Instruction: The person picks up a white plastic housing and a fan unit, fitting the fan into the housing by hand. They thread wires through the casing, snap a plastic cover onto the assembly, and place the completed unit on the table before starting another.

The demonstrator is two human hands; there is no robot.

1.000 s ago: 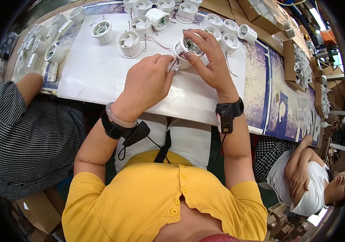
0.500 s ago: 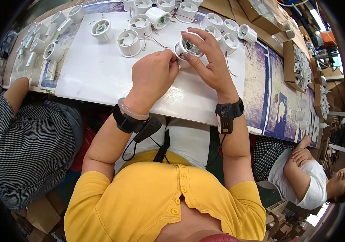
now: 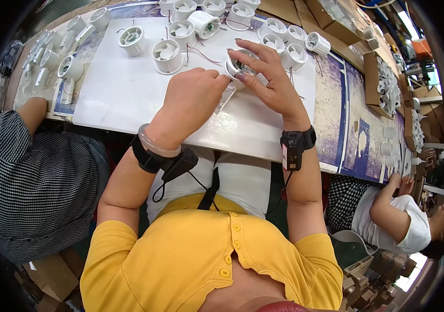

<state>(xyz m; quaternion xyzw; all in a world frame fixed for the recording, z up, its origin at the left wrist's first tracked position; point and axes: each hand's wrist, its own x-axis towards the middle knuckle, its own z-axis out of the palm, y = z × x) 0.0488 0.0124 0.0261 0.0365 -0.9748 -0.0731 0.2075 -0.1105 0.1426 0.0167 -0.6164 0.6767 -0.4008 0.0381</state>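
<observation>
My right hand (image 3: 271, 78) grips a round white fan housing (image 3: 234, 69) from above and the right, thumb on the near side, fingers bent over its open top. Inside the housing part of a green circuit board shows. My left hand (image 3: 193, 101) is closed in a pinch against the housing's left side; its fingertips are turned away, so what they hold is hidden. A narrow white plastic piece (image 3: 225, 99) sticks out below the left fingertips, and I cannot tell whether it joins the housing. Nearby stand a white fan unit with blades (image 3: 166, 56) and another with a green board (image 3: 132, 40).
Several more white fan units (image 3: 183, 31) with thin red wires crowd the far side of the white board (image 3: 113, 99). Cardboard boxes (image 3: 380, 83) of white parts line the right. One person (image 3: 45, 187) sits at left, another (image 3: 393, 218) at right.
My left hand has moved slightly down and left, and the narrow white piece now shows below it. My right fingers have spread a little. The person at right has shifted their arms.
</observation>
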